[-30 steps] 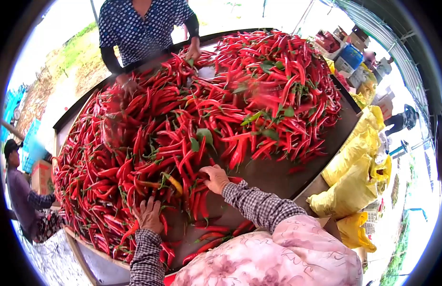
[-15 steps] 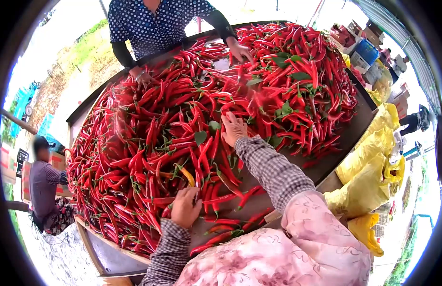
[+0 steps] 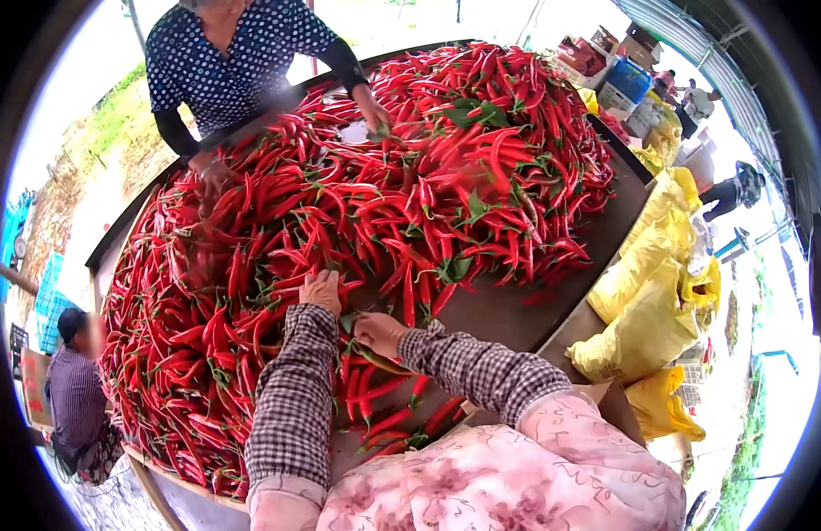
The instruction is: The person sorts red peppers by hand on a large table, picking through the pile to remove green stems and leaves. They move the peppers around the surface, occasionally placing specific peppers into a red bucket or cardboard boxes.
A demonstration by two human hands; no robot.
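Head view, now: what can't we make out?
All in the head view:
Left hand: palm hidden by its back.
Right hand: grip hidden by its back.
Red peppers: lower layers hidden by upper ones.
Person opposite: upper head cut off by top edge.
Yellow sacks: contents hidden by their walls.

You can read 0 words here, pls note. The script-like lines on your pink garment [image 3: 508, 487] give no clear txt; marks on the yellow sacks [image 3: 636, 319] and cardboard box [image 3: 37, 376] are too small/blurred.
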